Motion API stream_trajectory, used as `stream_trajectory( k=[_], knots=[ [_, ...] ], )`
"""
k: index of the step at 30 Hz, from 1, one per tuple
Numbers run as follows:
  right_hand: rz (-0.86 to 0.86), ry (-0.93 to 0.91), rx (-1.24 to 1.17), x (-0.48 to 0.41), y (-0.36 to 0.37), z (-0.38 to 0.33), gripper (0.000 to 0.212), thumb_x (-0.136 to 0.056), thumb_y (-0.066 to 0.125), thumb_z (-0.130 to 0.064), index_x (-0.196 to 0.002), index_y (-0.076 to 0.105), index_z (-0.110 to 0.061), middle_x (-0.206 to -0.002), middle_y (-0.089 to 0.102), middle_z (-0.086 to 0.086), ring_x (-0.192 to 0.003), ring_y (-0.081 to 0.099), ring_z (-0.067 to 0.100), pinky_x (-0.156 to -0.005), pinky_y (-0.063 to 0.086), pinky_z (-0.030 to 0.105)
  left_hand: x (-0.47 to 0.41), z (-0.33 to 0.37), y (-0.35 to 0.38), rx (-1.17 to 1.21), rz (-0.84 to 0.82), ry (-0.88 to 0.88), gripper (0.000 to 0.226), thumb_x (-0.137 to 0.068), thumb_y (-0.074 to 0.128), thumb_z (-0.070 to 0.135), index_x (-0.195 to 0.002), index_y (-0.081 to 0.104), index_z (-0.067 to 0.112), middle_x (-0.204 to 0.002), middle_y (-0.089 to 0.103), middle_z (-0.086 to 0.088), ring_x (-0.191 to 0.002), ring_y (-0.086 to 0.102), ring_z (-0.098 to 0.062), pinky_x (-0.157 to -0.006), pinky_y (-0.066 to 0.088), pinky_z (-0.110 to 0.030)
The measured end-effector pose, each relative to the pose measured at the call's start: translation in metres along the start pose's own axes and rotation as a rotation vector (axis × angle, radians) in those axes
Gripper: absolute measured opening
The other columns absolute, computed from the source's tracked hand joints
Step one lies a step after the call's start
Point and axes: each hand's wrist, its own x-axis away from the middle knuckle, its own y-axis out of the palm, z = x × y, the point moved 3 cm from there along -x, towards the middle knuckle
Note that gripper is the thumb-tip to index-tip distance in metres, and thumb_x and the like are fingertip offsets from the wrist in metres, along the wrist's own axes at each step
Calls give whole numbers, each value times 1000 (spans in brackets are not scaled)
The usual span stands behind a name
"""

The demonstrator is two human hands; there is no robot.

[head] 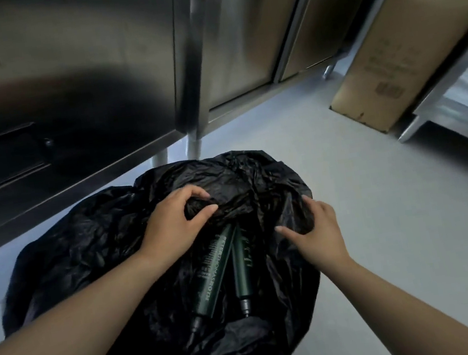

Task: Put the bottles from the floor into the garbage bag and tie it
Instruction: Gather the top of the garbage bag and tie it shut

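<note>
A black garbage bag (92, 253) lies crumpled on the grey floor below me, its mouth open toward me. Two dark green bottles lie side by side inside it, caps pointing toward me: the longer bottle (211, 278) on the left, the shorter bottle (241, 267) on the right. My left hand (173, 226) clutches a bunched fold of the bag's far rim above the bottles. My right hand (316, 231) pinches the bag's right edge, thumb and fingers closed on the plastic.
Stainless steel cabinets (90, 77) on short legs stand just behind the bag. A cardboard box (406, 39) leans at the right rear beside a metal frame (438, 92). Bare grey floor (401, 228) stretches to the right of the bag.
</note>
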Motion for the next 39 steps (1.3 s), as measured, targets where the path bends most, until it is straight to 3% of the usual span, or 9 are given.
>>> stream_trajectory(
  k=[5,11,15,17,20,24,31,35,39],
  knots=[
    [-106,-1,71,-10,30,10,99,-71,79,-30,-147,16,-24,-143,35,12,-126,43,28,-99,39,36,21,-12,-31,-148,-4,-100,13,-81,68,36,-91,61,32,-100,59,17,-95,48,1,-79,36,-22],
    [-139,-238,-82,-39,5,3,60,-79,72,-16,-132,46,-25,-120,63,1,-106,60,21,-88,44,25,16,16,-34,-172,109,-135,12,-82,67,33,-93,61,30,-102,59,6,-96,53,-9,-81,37,-25],
    [-128,-259,-384,-59,-28,-1,38,-81,71,-17,-115,58,-27,-109,63,-7,-99,61,4,-80,40,3,12,36,-9,-164,108,-126,13,-83,67,29,-94,62,31,-99,62,14,-95,56,-2,-77,35,-5],
    [-133,-250,-499,-66,-44,2,29,-84,67,-16,-110,59,-27,-109,66,-2,-104,62,12,-86,44,8,12,41,6,-125,90,-128,13,-83,67,30,-94,61,35,-95,64,19,-94,58,3,-76,33,1],
    [-155,-252,-566,-63,-63,10,20,-87,63,-17,-104,63,-26,-110,69,5,-106,62,19,-94,48,32,9,50,30,-94,44,-101,12,-85,65,31,-94,61,38,-95,64,22,-90,60,3,-78,42,-12],
    [-197,-268,-591,-44,-72,17,17,-89,60,-17,-94,66,-32,-96,72,-6,-88,67,3,-76,48,13,2,67,54,10,41,-37,17,-86,64,29,-89,58,44,-94,64,24,-95,57,9,-79,39,-5],
    [92,-121,-539,-48,-90,28,21,-90,57,-17,-75,64,-31,-81,66,-12,-59,59,-5,-58,44,7,0,68,36,17,85,-3,17,-85,64,27,-91,58,42,-94,64,19,-95,56,7,-81,37,-4],
    [119,-20,-420,-49,-84,30,12,-91,54,-25,-83,63,-25,-94,68,-2,-79,64,15,-71,43,27,10,44,2,-70,122,-73,12,-87,61,26,-96,58,34,-99,62,16,-96,55,-1,-79,36,-8],
    [76,-55,-348,-50,-74,8,9,-85,64,-31,-89,64,-23,-109,64,2,-91,63,17,-79,46,30,16,28,-21,-116,148,-124,13,-89,59,29,-101,56,33,-103,60,12,-98,55,-6,-81,38,-22]
  ],
)
